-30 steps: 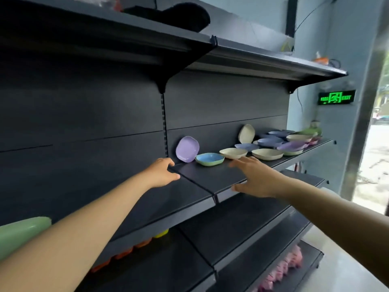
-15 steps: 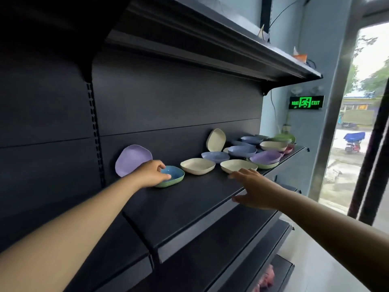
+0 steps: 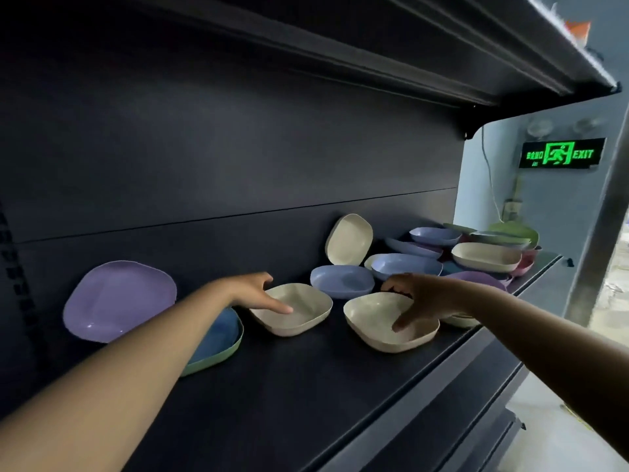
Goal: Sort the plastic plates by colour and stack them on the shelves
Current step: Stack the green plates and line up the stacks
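On the dark shelf (image 3: 306, 396) lie many shallow plastic plates. My left hand (image 3: 253, 294) reaches into a cream plate (image 3: 303, 315), its fingers lying straight on the plate's near-left inside. My right hand (image 3: 422, 298) holds a second cream plate (image 3: 377, 325), thumb inside and fingers curled over its far rim. My left forearm partly hides a blue plate (image 3: 218, 338) with a green underside. Leaning on the back panel are a purple plate (image 3: 119, 298) and a third cream plate (image 3: 349, 240). A pale blue plate (image 3: 342, 281) lies behind the two cream ones.
A mixed pile of blue, cream, purple, green and pink plates (image 3: 486, 257) crowds the shelf's right end. An upper shelf (image 3: 408, 63) overhangs close above. A green exit sign (image 3: 561, 153) hangs on the wall beyond. Bare shelf surface lies in front of the plates.
The view has closed in on the shelf. My left hand moved right from the blue plate to the first cream plate. My right hand moved forward and took hold of the second cream plate.
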Demonstrator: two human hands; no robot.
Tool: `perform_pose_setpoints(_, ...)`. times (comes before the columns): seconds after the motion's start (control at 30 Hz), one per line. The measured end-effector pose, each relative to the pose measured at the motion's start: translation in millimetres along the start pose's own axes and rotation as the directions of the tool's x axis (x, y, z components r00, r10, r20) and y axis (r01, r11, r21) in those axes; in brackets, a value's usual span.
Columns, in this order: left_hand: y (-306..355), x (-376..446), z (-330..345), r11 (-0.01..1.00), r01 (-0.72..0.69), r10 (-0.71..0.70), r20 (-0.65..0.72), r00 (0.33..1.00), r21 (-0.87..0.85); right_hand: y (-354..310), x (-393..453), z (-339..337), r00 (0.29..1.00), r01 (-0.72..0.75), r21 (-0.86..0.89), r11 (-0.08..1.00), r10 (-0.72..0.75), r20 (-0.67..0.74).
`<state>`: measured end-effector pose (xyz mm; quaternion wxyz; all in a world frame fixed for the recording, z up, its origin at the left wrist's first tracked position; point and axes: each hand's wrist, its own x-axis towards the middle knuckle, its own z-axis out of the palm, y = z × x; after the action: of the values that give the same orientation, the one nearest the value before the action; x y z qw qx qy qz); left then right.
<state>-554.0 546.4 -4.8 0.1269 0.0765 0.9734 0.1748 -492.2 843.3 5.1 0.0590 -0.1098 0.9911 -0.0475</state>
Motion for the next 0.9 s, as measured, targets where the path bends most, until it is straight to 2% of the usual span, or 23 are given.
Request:
perform_pose_setpoints(0.13,1.7,47.4,7.7,0.988,0.142,-0.145,0.048,0.988,0.059,40.4,68.2,3.7,0.991,0.091,-0.014,0.996,-0.089,0.099)
perform_pose_setpoints(0.27,8.7,73.1,15.2,0.95,0.221,-0.236,0.044,0.971,0.222,61.9,108.2,10.8,0.961,0.213,-0.031,0.976,-0.204,0.189)
perform_pose_setpoints(0.43,5.6,82.5,20.2,0.931,0.294,-0.311,0.047,0.949,0.219,63.3,121.8,11.3,0.911,0.302,0.008,0.953,-0.291,0.294)
perform_pose_setpoints(0.57,-3.3,75.6,18.5,0.942,0.335,-0.336,0.025,0.942,0.026,64.8,129.1,14.1,0.871,0.245,0.24,0.94,-0.321,0.372)
perform_pose_setpoints(0.67,-7.0,63.4,13.5,0.903,0.365,-0.394,-0.098,0.914,-0.226,56.7,132.6,9.2,0.86,0.189,0.413,0.891,-0.353,0.368)
perform_pose_setpoints(0.73,-4.8,52.5,10.2,0.868,0.338,-0.429,-0.207,0.879,-0.365,51.4,133.1,-0.1,0.871,0.18,0.485,0.856,-0.367,0.325)
perform_pose_setpoints(0.9,-0.4,7.7,-8.4,0.82,0.188,-0.44,-0.386,0.811,-0.54,34.3,127.6,-29.5,0.891,0.182,0.609,0.772,-0.392,0.231)
